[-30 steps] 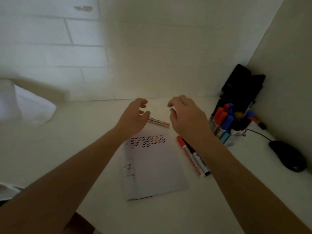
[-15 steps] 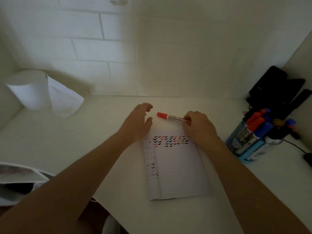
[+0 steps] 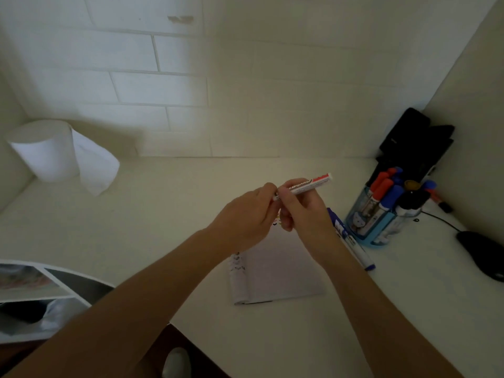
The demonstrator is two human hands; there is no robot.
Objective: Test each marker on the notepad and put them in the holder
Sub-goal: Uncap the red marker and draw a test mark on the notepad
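Both hands hold a white marker with red markings (image 3: 308, 184) in the air above the notepad (image 3: 275, 271). My right hand (image 3: 302, 208) grips its barrel. My left hand (image 3: 248, 216) closes on its left end, where the cap is hidden by the fingers. The notepad lies on the desk with small coloured test marks, mostly covered by my hands. A blue-and-white marker (image 3: 351, 241) lies on the desk beside the notepad's right edge. The blue holder (image 3: 373, 225) stands at the right with several red, blue and black markers in it.
A paper-towel roll (image 3: 54, 154) stands at the back left by the tiled wall. A black mouse (image 3: 482, 255) with its cable lies at the far right, and black items (image 3: 417, 143) lean in the right corner. Printed sheets (image 3: 30, 282) lie at the lower left edge.
My right hand lifted the red marker off the desk and turned its tail to the right. My left hand came in and closed on its left end. The camera view shifted.
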